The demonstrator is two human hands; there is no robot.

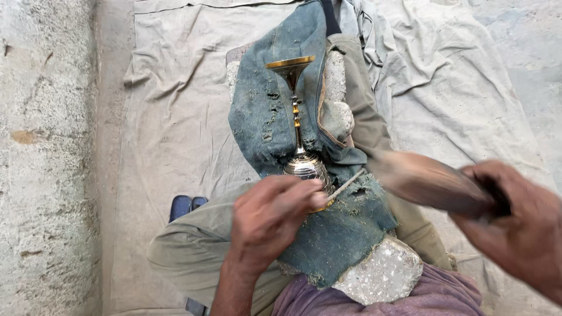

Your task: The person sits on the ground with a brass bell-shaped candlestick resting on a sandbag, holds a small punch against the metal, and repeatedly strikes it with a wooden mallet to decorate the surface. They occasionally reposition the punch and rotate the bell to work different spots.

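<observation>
- Brass goblet-shaped vessel (pixel 297 117): laid on its side along the lap, flared rim pointing away, ribbed silver-toned bulb (pixel 305 165) nearest the body; it is cradled in a fold of cloth.
- Blue denim cloth (pixel 263 111): worn and frayed, draped over a stone block (pixel 383 272) and strewn with pale grit; the vessel is bedded on it.
- Left hand (pixel 270 213): its grip is closed on a thin metal punch (pixel 344 185), whose tip is set at a slant against the lower edge of the bulb.
- Right hand (pixel 521 225): its grip is clenched on the handle of a dark mallet (pixel 430 186), blurred by motion, whose head is seen just beside the upper end of the punch.
- Canvas sheet (pixel 175 117): spread wrinkled over the concrete floor (pixel 47 146) under the legs.
- Blue sandal (pixel 186 205): partly seen beside the left knee.
- Handling note, as a judgement: the punch is best kept steady and at one angle, the vessel pressed firmly into the cloth so that it cannot roll, and the blows kept light and square on the punch end, lest the tip skid across the ribbing.
</observation>
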